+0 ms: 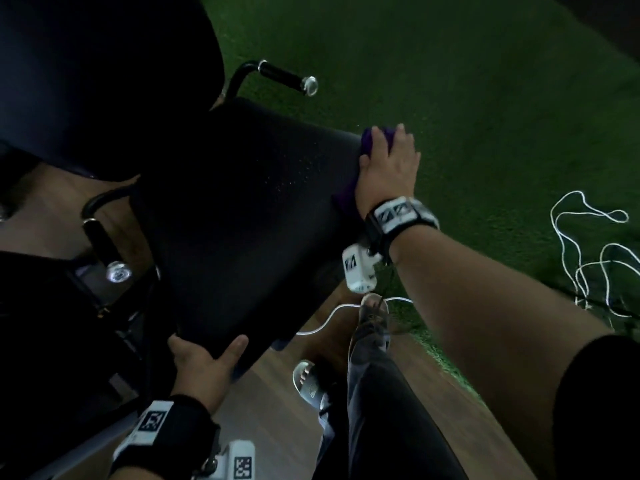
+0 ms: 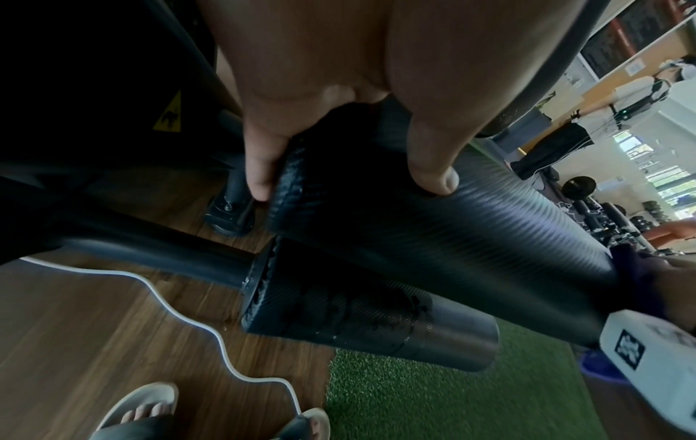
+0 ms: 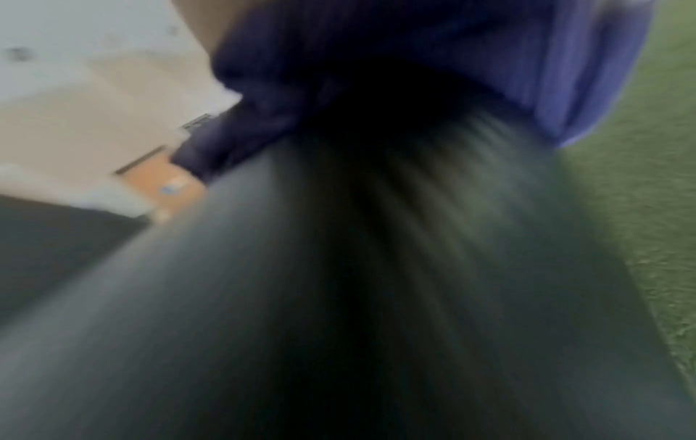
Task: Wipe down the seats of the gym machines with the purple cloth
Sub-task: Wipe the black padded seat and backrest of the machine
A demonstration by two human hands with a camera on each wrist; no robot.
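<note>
Floor: wood-look boards [image 1: 277, 403] under the machine, green turf [image 1: 485, 81] beyond; gym equipment far off in the left wrist view.
Surroundings: white cable [image 1: 588, 258] looped on the turf; another white cable [image 2: 180, 330] across the boards near sandalled feet; chrome-capped handles [image 1: 287, 77] flank the pad.
Seat [image 1: 249, 209]: black, textured, faintly speckled; a black foam roller [image 2: 361, 318] sits just below its front edge.
Purple cloth [image 1: 372, 142]: bunched on the seat's far right edge, under the palm.
Right hand [image 1: 389, 168]: fingers extended, pressing flat on the cloth; wrist view blurred.
Left hand [image 1: 201, 365]: grips the seat's near corner, thumb on top, fingers wrapped under the edge.
</note>
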